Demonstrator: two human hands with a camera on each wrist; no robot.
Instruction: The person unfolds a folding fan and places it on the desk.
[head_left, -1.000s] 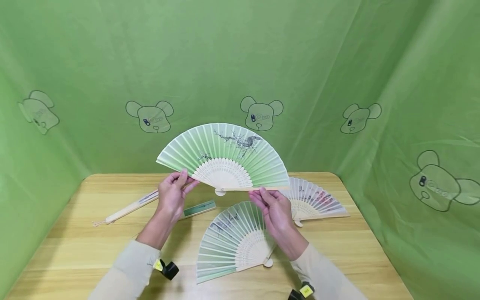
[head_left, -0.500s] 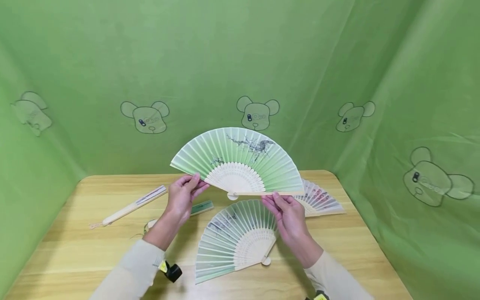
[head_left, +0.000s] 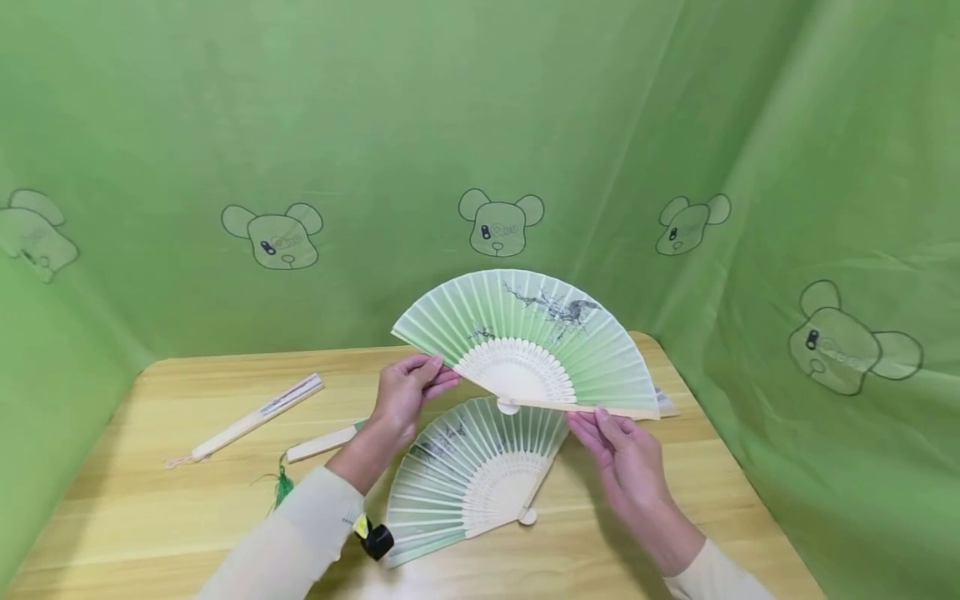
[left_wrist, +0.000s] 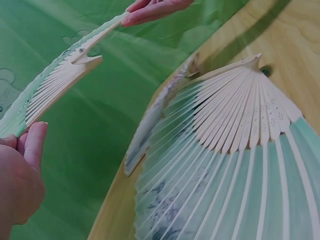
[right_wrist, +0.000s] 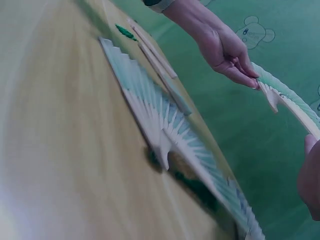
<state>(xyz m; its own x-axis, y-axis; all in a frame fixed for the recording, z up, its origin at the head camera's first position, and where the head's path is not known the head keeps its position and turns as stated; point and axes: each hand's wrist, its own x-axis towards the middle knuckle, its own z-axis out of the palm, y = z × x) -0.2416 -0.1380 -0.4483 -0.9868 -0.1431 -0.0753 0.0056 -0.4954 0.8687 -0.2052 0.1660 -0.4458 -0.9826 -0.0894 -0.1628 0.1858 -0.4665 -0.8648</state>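
A spread folding fan, green fading to white with a dark branch and bird print, is held up above the table by both hands. My left hand pinches its left edge between thumb and fingers. At the right end, my right hand grips the wooden outer stick. In the left wrist view the held fan appears nearly edge-on. Below it, a second green fan lies spread on the table, its upper edge partly hidden by the held fan.
A folded pale fan lies at the left of the wooden table. Nearer is a folded green fan with a green tassel, partly behind my left arm. Another spread pale fan is mostly hidden. Green curtains surround the table.
Both hands have carried the held fan to the right and slightly down. It now covers most of the pale spread fan. The green tassel has come into fuller view.
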